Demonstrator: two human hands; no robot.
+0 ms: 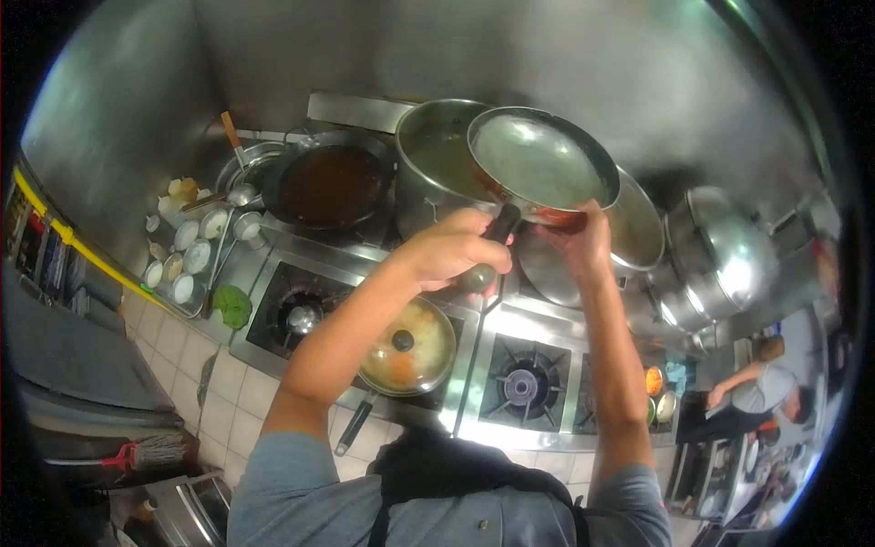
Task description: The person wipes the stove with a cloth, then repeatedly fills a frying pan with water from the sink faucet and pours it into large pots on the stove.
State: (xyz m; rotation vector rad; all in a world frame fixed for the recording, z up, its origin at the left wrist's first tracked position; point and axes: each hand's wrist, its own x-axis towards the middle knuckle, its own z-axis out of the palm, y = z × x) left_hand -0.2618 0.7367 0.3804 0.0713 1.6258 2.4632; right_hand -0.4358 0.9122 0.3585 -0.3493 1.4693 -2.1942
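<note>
A frying pan [538,157] with a reddish underside and dark rim is held up in front of two large stockpots. My left hand [456,251] is wrapped round its black handle [502,221]. Against the near right side of the pan, my right hand [583,239] grips the rim. A pale, shiny surface shows inside the pan; whether it is liquid or bare metal I cannot tell. Just under my left hand is a small greenish rounded thing [476,278], partly hidden. The left stockpot [428,159] holds greenish liquid, and the right stockpot [638,219] is partly covered by the pan.
A lidded pan [407,351] sits on the stove below my left forearm. A wok [330,182] with brown liquid stands at left, near seasoning containers [187,260] and a green cloth [232,306]. A gas burner [521,387] lies between my arms. Another person [761,392] works at right.
</note>
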